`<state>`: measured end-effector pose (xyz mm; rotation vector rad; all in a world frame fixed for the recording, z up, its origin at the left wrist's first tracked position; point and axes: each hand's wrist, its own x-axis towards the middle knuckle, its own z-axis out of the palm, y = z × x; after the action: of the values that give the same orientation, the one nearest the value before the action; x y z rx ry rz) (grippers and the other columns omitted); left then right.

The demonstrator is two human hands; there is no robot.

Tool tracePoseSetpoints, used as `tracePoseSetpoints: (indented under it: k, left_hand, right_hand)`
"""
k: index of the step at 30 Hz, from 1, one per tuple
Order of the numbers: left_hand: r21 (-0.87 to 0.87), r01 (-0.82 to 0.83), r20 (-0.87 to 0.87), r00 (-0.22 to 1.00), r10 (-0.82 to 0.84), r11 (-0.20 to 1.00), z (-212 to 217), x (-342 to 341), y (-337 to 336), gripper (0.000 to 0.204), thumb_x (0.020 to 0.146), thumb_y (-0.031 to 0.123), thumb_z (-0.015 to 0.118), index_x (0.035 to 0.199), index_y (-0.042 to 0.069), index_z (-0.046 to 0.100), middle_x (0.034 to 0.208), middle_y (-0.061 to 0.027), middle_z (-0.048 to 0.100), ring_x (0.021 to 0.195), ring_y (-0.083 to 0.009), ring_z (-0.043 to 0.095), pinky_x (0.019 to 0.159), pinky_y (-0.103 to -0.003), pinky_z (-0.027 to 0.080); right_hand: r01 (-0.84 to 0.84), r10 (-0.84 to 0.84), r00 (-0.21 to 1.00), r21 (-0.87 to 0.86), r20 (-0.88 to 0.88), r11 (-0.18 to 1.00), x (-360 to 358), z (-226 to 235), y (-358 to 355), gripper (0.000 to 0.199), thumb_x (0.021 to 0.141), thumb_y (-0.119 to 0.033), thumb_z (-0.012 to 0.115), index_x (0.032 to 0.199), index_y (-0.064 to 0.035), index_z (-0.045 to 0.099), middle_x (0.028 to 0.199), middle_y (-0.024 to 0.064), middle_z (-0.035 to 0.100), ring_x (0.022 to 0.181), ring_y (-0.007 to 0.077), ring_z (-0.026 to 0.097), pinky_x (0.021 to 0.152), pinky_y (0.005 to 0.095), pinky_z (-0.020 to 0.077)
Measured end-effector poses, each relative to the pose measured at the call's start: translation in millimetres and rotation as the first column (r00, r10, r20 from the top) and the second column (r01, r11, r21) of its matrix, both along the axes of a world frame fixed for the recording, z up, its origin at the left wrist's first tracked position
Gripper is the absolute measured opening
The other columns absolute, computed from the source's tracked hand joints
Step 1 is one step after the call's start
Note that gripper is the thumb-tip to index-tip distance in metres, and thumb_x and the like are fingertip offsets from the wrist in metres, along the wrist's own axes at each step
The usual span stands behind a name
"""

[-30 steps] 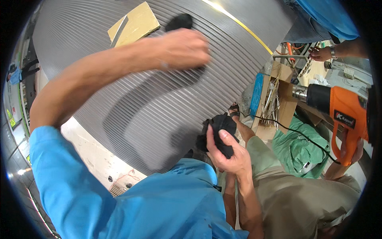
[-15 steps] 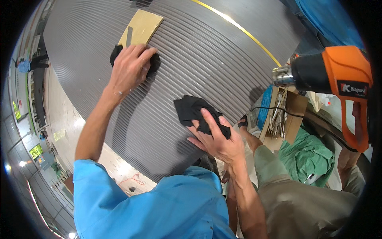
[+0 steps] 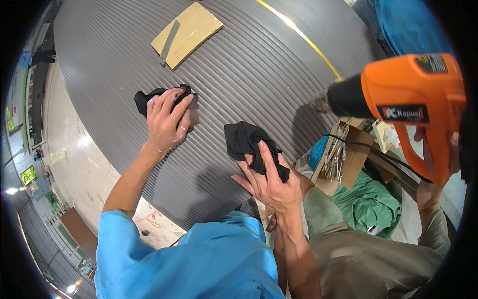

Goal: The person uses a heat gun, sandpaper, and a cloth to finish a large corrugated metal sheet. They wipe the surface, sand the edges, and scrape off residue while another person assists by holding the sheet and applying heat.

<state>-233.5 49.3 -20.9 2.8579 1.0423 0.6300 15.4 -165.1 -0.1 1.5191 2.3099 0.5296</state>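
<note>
A grey ribbed panel curves away in front of me. My left hand presses a bunched black cloth against its ridges, fingers curled over the fabric. Closer to my body, my right hand grips a second black cloth, which rests on the panel beneath my fingers. Beyond my left hand lies a flat tan board, and on it a thin grey metal strip.
At the right, another person's hand holds an orange and black heat gun over the panel's edge. Below it are a cardboard box of thin rods and a crumpled green cloth. A yellow strip crosses the panel.
My left hand and its cloth have slid back from the tan board, exposing its near end. My right hand keeps its hold. The heat gun has shifted left in view.
</note>
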Motion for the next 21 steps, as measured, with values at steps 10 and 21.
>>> tracePoseSetpoints:
  k: [10,21]
  left_hand:
    - [-0.208,0.333,0.159,0.939,-0.304,0.92,23.5,127.5,38.6,0.026,0.076,0.021,0.08,0.096,0.007,0.07,0.091,-0.0044,0.064,0.086,-0.0249,0.059,0.079,-0.037,0.047]
    - [-0.278,0.516,-0.057,0.833,-0.55,0.811,26.9,179.2,108.9,0.026,0.076,0.013,0.08,0.096,0.004,0.065,0.095,-0.0068,0.062,0.1,-0.0275,0.061,0.089,-0.042,0.053]
  right_hand:
    - [-0.225,0.141,0.745,0.047,0.652,0.973,-0.8,2.1,1.2,0.049,0.102,-0.028,0.052,0.149,-0.0136,0.052,0.15,0.0145,0.047,0.146,0.0282,0.035,0.124,0.0478,0.0157]
    - [-0.477,0.028,0.096,0.021,0.995,0.879,-0.4,-6.9,-6.1,0.05,0.102,-0.036,0.053,0.149,-0.0207,0.053,0.14,0.015,0.051,0.146,0.031,0.035,0.124,0.0488,0.0147]
